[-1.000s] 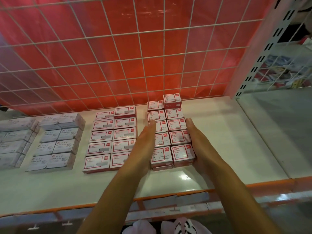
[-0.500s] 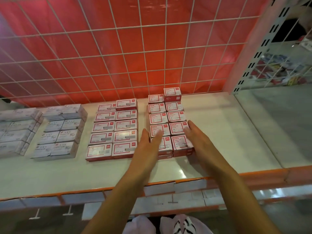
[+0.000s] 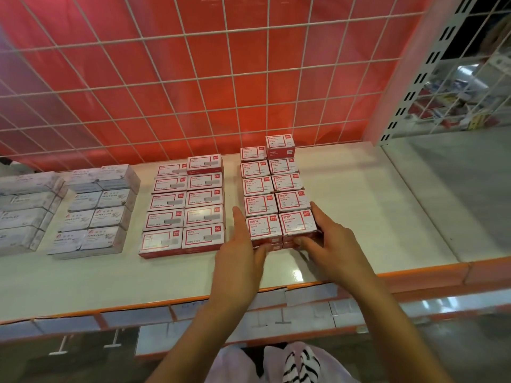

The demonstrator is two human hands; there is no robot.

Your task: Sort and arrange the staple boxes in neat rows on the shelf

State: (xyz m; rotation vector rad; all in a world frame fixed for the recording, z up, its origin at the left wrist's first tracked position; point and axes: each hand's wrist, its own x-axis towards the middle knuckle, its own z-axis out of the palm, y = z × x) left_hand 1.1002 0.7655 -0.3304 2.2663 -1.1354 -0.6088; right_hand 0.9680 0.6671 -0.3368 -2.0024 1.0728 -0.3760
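1. The white shelf (image 3: 345, 244) carried red-and-white staple boxes in two blocks, the right block (image 3: 272, 186) and the middle block (image 3: 188, 205), with a strip of bare shelf between them.
2. The right block ran two columns wide and five rows deep, and was at least two layers high at the front. Its rear-right box (image 3: 279, 145) stood higher than its neighbours.
3. The left hand (image 3: 240, 252) lay against the left side of the right block's front rows, fingers straight along the boxes and thumb touching the front face. It grasped nothing.
4. The right hand (image 3: 329, 244) lay against the block's right side, fingers flat along the front-right box (image 3: 297, 223) and thumb on the lower front edge. It pressed rather than gripped.
5. The front pair of boxes sat squeezed between the two hands, near the shelf's orange front edge (image 3: 414, 275).
6. Pale grey boxes (image 3: 96, 211) filled the shelf's left end in further rows.
7. A white wire grid (image 3: 193, 78) over red sheeting formed the back wall.
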